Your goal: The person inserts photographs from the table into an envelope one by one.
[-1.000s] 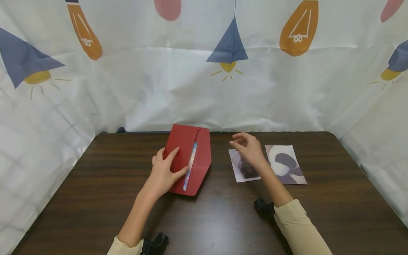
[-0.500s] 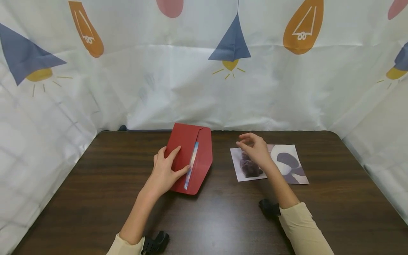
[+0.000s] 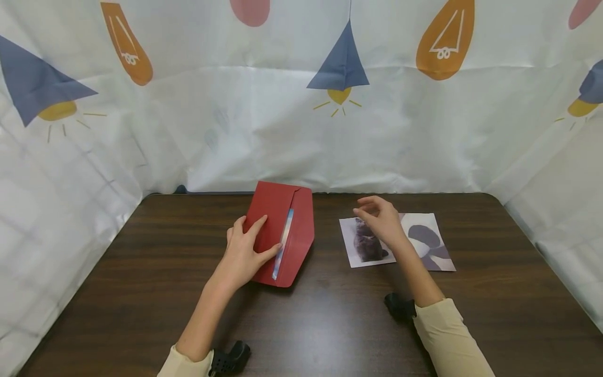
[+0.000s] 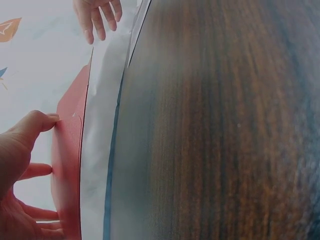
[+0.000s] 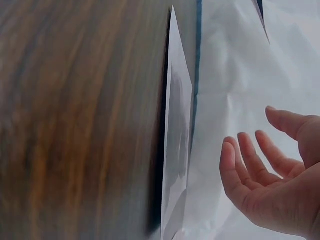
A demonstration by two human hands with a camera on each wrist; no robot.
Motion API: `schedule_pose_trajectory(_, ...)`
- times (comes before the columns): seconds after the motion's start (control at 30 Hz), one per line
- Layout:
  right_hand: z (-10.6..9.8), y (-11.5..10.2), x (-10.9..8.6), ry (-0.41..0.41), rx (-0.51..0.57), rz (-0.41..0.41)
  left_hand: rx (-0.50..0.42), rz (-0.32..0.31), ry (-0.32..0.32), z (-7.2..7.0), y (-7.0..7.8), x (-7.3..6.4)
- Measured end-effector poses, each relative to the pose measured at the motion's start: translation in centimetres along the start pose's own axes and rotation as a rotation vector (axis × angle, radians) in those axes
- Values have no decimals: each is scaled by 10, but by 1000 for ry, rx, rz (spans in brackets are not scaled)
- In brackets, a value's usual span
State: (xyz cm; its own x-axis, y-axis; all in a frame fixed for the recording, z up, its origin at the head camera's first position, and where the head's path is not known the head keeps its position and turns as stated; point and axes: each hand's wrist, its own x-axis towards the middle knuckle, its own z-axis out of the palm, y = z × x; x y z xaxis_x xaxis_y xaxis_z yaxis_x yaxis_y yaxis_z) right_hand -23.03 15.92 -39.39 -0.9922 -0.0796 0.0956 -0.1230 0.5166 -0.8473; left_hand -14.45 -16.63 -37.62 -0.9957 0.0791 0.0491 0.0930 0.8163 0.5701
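A red envelope (image 3: pixel 270 201) lies left of centre on the table, its pointed flap spread out to the right. From its opening shows a narrow blue-and-white strip of a card or photo (image 3: pixel 285 233). My left hand (image 3: pixel 241 256) rests on the envelope with fingers spread, thumb by the strip. The left wrist view has the thumb and fingertips touching the red paper (image 4: pixel 67 165). My right hand (image 3: pixel 385 225), holding nothing, hovers with loosely bent fingers over two photos. One is a photo of a dark furry animal (image 3: pixel 368 246); the other, a grey-and-white picture (image 3: pixel 426 238), is partly hidden by the forearm.
The dark wooden table (image 3: pixel 141 272) carries the envelope and photos. Behind it hangs a white curtain (image 3: pixel 282 136) printed with lamps and bulbs, reaching the table's back edge. Black wrist cameras (image 3: pixel 231 358) are strapped at both sleeves.
My right hand has shifted slightly to the right, uncovering more of the dark animal photo. The left hand and the envelope have stayed put.
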Motion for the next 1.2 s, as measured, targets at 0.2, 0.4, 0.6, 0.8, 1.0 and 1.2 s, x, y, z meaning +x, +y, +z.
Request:
schedule_pose_trajectory(0.2, -3, 1, 0, 15, -13, 26, 6, 4, 8, 0, -1, 0)
schedule_pose_trajectory(0.4, -5, 3, 1, 13, -18, 43, 6, 10, 12, -1, -1, -1)
schedule_pose_trajectory(0.6, -8, 6, 2, -5, -23, 65, 5, 11, 11, -2, 0, -1)
schedule_pose_trajectory(0.8, -12, 8, 1, -33, -58, 103, 7, 17, 18, -2, 0, 0)
schedule_pose_trajectory(1.0, -16, 13, 0, -63, -63, 146, 6, 15, 14, -2, 0, 0)
schedule_pose_trajectory(1.2, -17, 18, 2, -63, -78, 156, -3, 8, 2, -2, 1, -1)
